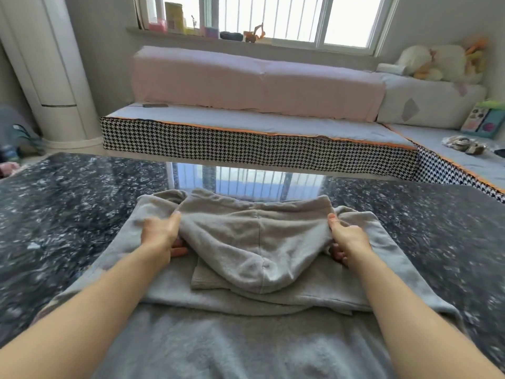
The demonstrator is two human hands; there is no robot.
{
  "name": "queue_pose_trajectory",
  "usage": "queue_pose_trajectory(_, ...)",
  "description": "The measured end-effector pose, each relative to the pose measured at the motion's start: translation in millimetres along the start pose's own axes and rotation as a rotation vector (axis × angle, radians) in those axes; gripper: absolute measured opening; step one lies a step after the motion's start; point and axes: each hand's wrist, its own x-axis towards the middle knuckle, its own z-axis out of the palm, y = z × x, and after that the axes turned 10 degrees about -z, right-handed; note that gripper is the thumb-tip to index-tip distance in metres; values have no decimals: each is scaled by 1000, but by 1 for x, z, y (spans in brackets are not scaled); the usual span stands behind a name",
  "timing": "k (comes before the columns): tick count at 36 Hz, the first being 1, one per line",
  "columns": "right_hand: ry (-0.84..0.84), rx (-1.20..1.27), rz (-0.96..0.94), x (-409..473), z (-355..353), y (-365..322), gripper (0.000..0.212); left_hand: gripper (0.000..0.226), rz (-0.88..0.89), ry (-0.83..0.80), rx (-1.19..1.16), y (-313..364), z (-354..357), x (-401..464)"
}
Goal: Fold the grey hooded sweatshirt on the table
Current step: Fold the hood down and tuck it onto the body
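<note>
Daylight is coming through a barred window (pixel 273 17) at the far wall, above a sill carrying small toys and containers. Below it a low sofa is running along the wall, with a pink-covered backrest (pixel 254 80) and a houndstooth-patterned base (pixel 246 149) edged in orange, and plush toys (pixel 442 61) are piled at its right end. A white standing air conditioner (pixel 52 69) is occupying the left corner of the room.

Nearer, a dark speckled glossy surface (pixel 68 192) is reflecting the window along its far edge. The grey hooded sweatshirt (pixel 191 296) is lying across the middle of the surface, reaching from the near edge toward the far edge, with its body partly folded over itself. Its hood (pixel 254 242) is lying turned back over the folded body, the central seam running down the middle.

The left hand (pixel 161 233) is gripping the left edge of the hood, thumb on top and fingers curled beneath the cloth. The right hand (pixel 347 239) is gripping the hood's right edge in the same way, thumb up along the fabric and fingers tucked under. Both bare forearms are stretching in from the near edge, well apart, one on each side of the hood.
</note>
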Motion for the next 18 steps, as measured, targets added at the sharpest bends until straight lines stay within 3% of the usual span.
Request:
queue_pose_trajectory(5,-226,332,159,-30,-9,-12,49,39,-139,-240,-162,-10,10,-38)
queue_pose_trajectory(10,-329,739,313,-55,-4,-18,65,30,-143,-143,-163,-15,21,-50)
queue_pose_trajectory(14,-233,843,303,-69,12,-17,48,29,-157,-46,-308,-16,19,-53)
queue_pose_trajectory(18,-132,699,215,-77,26,-18,31,35,-206,-131,-304,-21,20,-73)
